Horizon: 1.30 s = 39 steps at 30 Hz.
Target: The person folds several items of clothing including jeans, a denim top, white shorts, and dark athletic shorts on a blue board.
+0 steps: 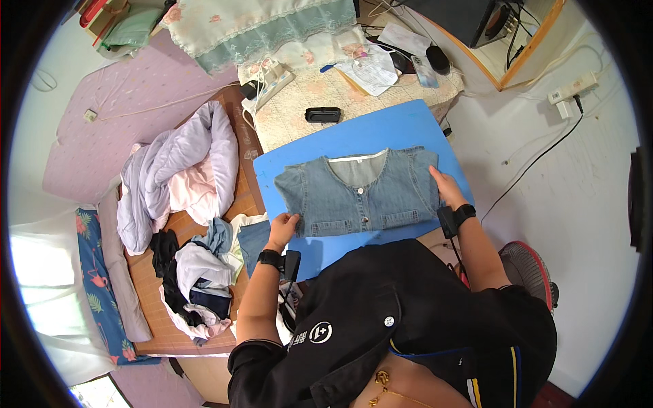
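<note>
A blue denim shirt lies folded into a wide rectangle on a blue board. Its round neckline faces away from me, and buttons run down the middle between two chest pockets. My left hand pinches the shirt's near left corner between thumb and fingers. At the right edge, my right hand has its thumb on top of the denim, with the other fingers partly hidden. Each wrist wears a black strap with a small device.
Loose clothes and a lilac quilt lie on a bed mat to the left. Beyond the board, a lace-covered table carries a black case, a power strip, papers and a phone. A fan stands right.
</note>
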Motion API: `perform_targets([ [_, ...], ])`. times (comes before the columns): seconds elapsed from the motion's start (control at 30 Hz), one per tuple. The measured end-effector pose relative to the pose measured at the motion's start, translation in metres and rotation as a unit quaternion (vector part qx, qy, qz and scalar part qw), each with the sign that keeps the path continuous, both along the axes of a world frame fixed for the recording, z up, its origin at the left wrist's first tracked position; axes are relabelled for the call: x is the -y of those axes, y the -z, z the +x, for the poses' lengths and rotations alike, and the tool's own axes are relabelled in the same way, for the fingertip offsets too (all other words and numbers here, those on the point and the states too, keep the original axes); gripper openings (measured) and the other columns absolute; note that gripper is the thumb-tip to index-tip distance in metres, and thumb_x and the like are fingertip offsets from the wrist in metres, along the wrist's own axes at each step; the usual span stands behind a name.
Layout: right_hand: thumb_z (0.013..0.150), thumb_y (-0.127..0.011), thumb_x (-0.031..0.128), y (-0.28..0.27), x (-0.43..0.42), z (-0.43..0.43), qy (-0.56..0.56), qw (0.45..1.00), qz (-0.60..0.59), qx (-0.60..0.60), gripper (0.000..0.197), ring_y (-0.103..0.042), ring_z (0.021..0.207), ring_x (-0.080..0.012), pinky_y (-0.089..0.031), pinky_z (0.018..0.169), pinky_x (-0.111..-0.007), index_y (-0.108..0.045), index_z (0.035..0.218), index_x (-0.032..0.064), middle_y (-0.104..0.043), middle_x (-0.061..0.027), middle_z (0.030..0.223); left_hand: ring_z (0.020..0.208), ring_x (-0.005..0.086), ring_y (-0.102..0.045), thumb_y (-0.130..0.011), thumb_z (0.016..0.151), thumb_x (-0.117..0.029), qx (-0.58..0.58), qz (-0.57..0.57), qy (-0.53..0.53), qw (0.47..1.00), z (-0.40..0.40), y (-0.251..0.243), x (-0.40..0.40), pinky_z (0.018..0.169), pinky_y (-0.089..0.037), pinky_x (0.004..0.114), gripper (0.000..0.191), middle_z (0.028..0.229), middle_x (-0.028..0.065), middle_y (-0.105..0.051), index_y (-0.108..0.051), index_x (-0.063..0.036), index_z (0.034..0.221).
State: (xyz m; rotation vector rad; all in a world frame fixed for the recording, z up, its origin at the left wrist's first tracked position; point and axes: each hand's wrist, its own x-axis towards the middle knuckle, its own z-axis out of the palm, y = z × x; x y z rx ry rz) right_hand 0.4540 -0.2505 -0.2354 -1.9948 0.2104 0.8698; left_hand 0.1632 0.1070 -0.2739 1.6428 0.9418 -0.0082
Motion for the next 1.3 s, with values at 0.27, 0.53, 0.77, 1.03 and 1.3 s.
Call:
perform_targets([
  [0.27, 0.079, -0.061, 0.031, 0.004, -0.018, 0.005, -0.025, 0.982, 0.176, 0.069, 0.035, -0.047, 0.066, -0.0111, -0.036, 0.058, -0.024, -0.054, 0.092, -0.001, -0.054, -0.004, 0.081, 0.049, 0.01, -0.046, -0.059, 0.08, -0.027, -0.007, 0.027, -0.004, 1.0, -0.002, 0.011, -0.005, 0.046, -0.038, 0.025, 0.03, 0.056, 0.0022, -0.049, -0.053, -0.001, 0.068],
  [0.53, 0.083, -0.051, 0.045, 0.04, 0.005, 0.023, -0.046, 0.997, -0.002, 0.069, 0.047, -0.044, 0.063, -0.0175, -0.037, 0.061, -0.033, -0.051, 0.074, -0.0015, -0.049, -0.0071, 0.068, 0.052, 0.0095, -0.047, -0.056, 0.083, -0.026, -0.023, 0.057, -0.005, 0.998, -0.001, 0.023, -0.008, 0.047, -0.04, 0.024, 0.028, 0.059, 0.0016, -0.049, -0.054, -0.0014, 0.071],
  [0.77, 0.081, -0.054, 0.045, 0.021, 0.011, -0.002, -0.042, 0.995, 0.042, 0.077, 0.05, -0.05, 0.071, -0.0173, -0.041, 0.062, -0.031, -0.053, 0.085, -0.0045, -0.055, -0.0096, 0.078, 0.054, 0.0104, -0.047, -0.056, 0.082, -0.036, -0.026, -0.086, -0.067, 0.994, 0.012, -0.012, -0.002, 0.05, -0.04, 0.024, 0.038, 0.064, 0.0017, -0.051, -0.057, 0.0018, 0.083],
  [1.03, 0.084, -0.054, 0.031, 0.013, 0.011, -0.02, -0.161, 0.971, -0.124, 0.124, 0.05, -0.055, 0.09, -0.0278, -0.042, 0.079, -0.034, -0.046, 0.106, -0.0134, -0.055, -0.0222, 0.102, 0.055, 0.0082, -0.047, -0.058, 0.082, -0.034, 0.018, -0.044, -0.099, 0.994, 0.045, -0.015, -0.01, 0.049, -0.038, 0.022, 0.034, 0.068, 0.0007, -0.052, -0.054, -0.0013, 0.091],
  [1.3, 0.088, -0.048, 0.032, 0.061, 0.003, -0.012, -0.043, 0.961, -0.063, 0.266, 0.044, -0.052, 0.081, -0.0281, -0.039, 0.073, -0.039, -0.048, 0.098, -0.0105, -0.055, -0.0236, 0.088, 0.091, 0.0256, -0.057, -0.04, 0.091, -0.02, 0.099, -0.274, -0.079, 0.953, 0.025, 0.07, -0.057, 0.081, -0.045, 0.041, 0.027, 0.101, 0.0133, -0.057, -0.048, 0.0017, 0.106],
])
